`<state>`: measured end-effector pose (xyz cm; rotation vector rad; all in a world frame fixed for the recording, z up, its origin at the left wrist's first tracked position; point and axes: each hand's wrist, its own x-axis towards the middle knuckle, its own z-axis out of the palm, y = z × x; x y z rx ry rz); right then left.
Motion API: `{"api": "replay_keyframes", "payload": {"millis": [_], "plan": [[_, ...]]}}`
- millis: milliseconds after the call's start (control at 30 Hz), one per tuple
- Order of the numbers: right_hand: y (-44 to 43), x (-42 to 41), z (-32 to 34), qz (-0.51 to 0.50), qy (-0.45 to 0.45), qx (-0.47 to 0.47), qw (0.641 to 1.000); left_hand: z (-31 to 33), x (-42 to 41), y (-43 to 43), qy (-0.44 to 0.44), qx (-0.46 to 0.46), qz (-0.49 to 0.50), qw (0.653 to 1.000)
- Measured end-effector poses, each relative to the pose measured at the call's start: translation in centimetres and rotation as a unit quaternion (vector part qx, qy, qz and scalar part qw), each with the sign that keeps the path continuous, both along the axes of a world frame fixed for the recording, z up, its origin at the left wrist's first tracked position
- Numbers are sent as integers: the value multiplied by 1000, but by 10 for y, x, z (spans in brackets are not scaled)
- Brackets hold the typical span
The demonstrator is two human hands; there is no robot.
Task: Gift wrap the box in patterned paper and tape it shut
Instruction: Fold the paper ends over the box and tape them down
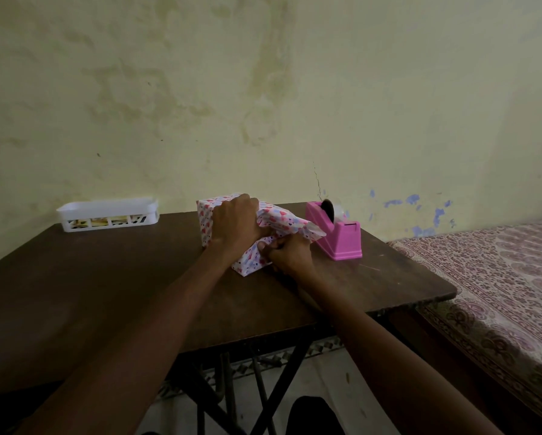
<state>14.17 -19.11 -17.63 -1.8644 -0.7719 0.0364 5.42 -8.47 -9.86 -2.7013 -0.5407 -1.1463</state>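
A box (pixel 207 220) covered in white paper with pink and blue hearts sits on the dark wooden table (pixel 106 284), near its far edge. My left hand (pixel 236 222) lies over the top of the box, fingers curled down onto the paper. At the box's right end a loose paper flap (pixel 290 222) sticks out toward the tape dispenser. My right hand (pixel 290 254) is at that end, thumb and fingers pinching the paper at the lower near side. A pink tape dispenser (pixel 337 235) stands just right of the box.
A white slotted plastic tray (pixel 106 215) with small items sits at the table's back left, against the wall. A bed with a patterned cover (pixel 499 277) runs along the right of the table. The table's folding legs show below its near edge.
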Motion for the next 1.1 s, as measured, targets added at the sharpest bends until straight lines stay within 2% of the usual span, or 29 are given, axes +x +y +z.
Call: {"api": "replay_keyframes", "payload": {"millis": [733, 867, 1000, 1100], "plan": [[-2, 1, 10, 14, -90, -39, 995, -1, 2, 5, 6, 16, 4, 1000], [-12, 7, 3, 18, -19, -35, 999, -1, 0, 2, 11, 14, 3, 1000], [-8, 5, -1, 3, -15, -28, 999, 0, 1, 4, 6, 14, 1, 1000], [-8, 3, 0, 8, 26, -34, 999, -1, 1, 4, 10, 15, 2, 1000]]}}
